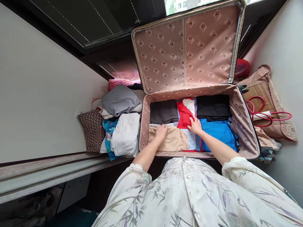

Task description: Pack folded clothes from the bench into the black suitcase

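Suitcase (246,126) is lying open; the left hand (161,131) is pressing flat on a beige garment (170,140), the right hand (195,125) at two o'clock is resting flat on the red one (183,117), neither grip closing on anything.

The suitcase (246,138) is lined in smooth, faintly satiny pink-beige cloth printed with small emblems, edged by a pale zip tape. Inside lie matt folded fabrics: a soft beige garment (171,140), a dark grey one (163,112), a black one (213,107), a brighter, slightly sheeny blue piece (219,132) and a red piece (183,116). Beside it, the woven mat bag (262,91) looks rough, straw-like, with glossy red plastic handles (262,115).
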`<action>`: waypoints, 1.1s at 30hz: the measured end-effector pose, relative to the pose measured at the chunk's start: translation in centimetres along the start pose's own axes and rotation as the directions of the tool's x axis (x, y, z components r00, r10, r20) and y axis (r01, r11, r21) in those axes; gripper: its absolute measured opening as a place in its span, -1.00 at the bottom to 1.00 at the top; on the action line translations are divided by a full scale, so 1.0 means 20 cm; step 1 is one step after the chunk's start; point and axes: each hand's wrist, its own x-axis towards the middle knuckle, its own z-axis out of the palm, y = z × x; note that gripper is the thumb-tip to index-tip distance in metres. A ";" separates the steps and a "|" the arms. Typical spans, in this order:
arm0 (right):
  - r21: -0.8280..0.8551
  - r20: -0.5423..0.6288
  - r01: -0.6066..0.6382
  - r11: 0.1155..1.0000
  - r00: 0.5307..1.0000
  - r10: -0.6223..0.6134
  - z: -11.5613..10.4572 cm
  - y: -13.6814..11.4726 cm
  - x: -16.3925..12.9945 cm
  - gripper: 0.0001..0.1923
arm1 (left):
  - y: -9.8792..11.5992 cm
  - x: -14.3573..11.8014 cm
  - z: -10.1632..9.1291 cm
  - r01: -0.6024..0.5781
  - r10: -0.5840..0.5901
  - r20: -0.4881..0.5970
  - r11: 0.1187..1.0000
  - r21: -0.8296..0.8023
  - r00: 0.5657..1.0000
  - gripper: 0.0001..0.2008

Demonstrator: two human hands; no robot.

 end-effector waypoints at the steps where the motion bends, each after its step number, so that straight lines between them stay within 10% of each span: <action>1: 0.001 -0.006 0.000 1.000 1.000 0.000 0.00 0.00 0.00 -0.26 | 0.00 -0.01 0.00 -0.010 0.010 0.020 1.000 -0.009 1.000 -0.66; 10: -0.038 -0.032 -0.019 0.999 0.999 0.017 0.04 0.02 0.02 -0.23 | -0.14 0.01 -0.08 -0.097 0.139 0.251 0.981 -0.170 0.958 -0.49; 16: -0.031 -0.041 -0.036 0.999 0.999 0.035 0.08 0.03 0.05 -0.21 | -0.43 -0.16 -0.54 -0.287 0.402 -0.007 0.640 -0.713 0.915 -0.48; 20: -0.025 -0.050 -0.042 0.999 0.998 0.041 0.07 0.01 0.03 -0.21 | -0.86 -0.39 -0.86 -0.267 -0.071 -0.306 0.334 -0.904 0.949 -0.25; 23: -0.028 -0.042 -0.064 0.998 0.997 0.062 0.05 -0.01 0.01 -0.20 | -1.25 -0.44 -0.95 -0.289 -0.511 -0.378 0.248 -0.925 0.772 -0.18; 27: -0.042 -0.034 -0.156 0.987 0.987 0.155 0.02 -0.10 0.02 -0.09 | -1.67 -0.33 -0.85 -0.196 -0.842 -0.208 0.124 -0.973 0.497 -0.45; 30: -0.019 -0.096 -0.274 0.961 0.958 0.271 0.01 -0.21 0.06 0.07 | -1.83 -0.24 -0.67 0.012 -0.884 0.081 -0.086 -0.996 0.461 -0.54; 33: 0.002 -0.153 -0.364 0.931 0.920 0.360 0.02 -0.33 0.11 0.18 | -1.82 -0.20 -0.49 0.077 -0.898 0.141 -0.120 -0.990 0.417 -0.50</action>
